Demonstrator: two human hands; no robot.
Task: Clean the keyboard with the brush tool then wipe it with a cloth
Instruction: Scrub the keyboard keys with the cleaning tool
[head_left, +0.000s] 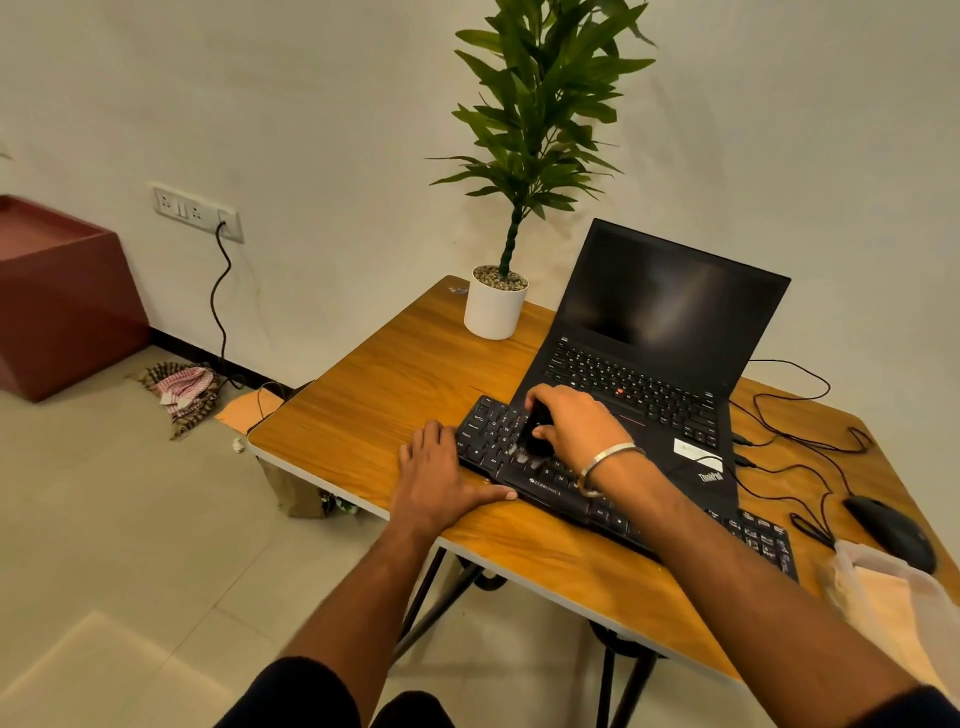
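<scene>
- Your right hand is curled round a small black brush, gripping it from above; pale bristles point down onto the keys at the left-middle part of the keyboard.
- Bristle tips touch the key tops; brush body mostly hidden by your fingers, so can't tell its full shape.
- Metal bangle sits on your right wrist.
- Your left hand lies flat, fingers straight, palm on the table just beside the keyboard's left end; thumb stretched out along the keyboard's front edge, touching it. Holds nothing.
- Keyboard: black, wired, lying diagonally on the table near the front edge; its back edge touches or overlaps the front of the laptop.
- Laptop is open, screen dark, behind the keyboard.
- Black mouse sits to the right of the keyboard, cable looping behind it.
- Pale cloth lies at the table's right front edge, just beside the mouse, apart from both hands.
- White pot w/ green plant stands at the table's back, left of the laptop.
- On the floor by the wall: a checked rag, under a socket plate w/ a black cord plugged in.
- Dark red box at far left.
</scene>
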